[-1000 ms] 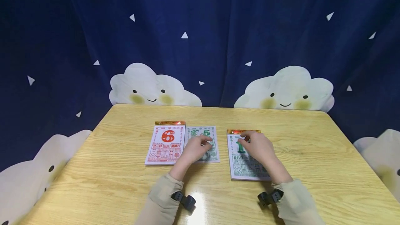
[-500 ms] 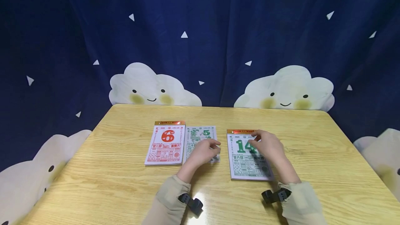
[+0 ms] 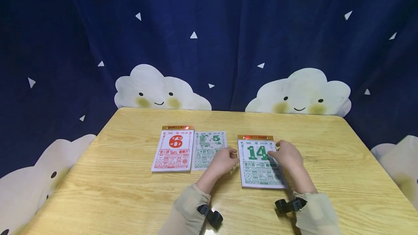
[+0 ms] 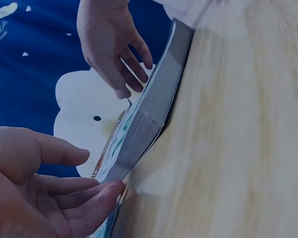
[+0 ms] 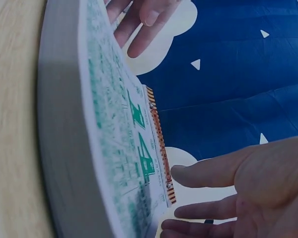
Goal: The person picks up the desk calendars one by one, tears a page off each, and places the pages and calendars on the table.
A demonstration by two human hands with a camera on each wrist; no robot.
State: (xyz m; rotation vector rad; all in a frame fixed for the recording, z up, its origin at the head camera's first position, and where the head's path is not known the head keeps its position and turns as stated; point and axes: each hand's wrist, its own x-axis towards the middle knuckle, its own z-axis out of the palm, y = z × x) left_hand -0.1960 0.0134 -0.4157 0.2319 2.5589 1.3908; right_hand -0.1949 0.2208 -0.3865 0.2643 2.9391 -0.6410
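Note:
A thick tear-off calendar (image 3: pixel 261 171) showing a green 14 lies flat on the table, with an orange-striped strip along its far edge. My left hand (image 3: pixel 223 161) is at its left side, fingers loosely extended; in the left wrist view the fingertips (image 4: pixel 111 191) reach the side of the page stack, and contact is hard to tell. On the opposite side, my right hand (image 3: pixel 290 156) is at the right edge, thumb over the top page and fingers relaxed. Neither hand grips the calendar. A loose green sheet (image 3: pixel 204 155) marked 5 lies left of it, its lower right corner hidden by my left hand.
Another tear-off calendar (image 3: pixel 171 159), showing a red 6, lies at the left against the loose sheet. The wooden table (image 3: pixel 114 191) ends at a dark blue curtain (image 3: pixel 209 46) with white cloud shapes. A black camera sits on each wrist.
My left hand has moved right, off the sheet marked 5, to the left side of the 14 calendar. My right hand has shifted right and slightly nearer, uncovering the number 14.

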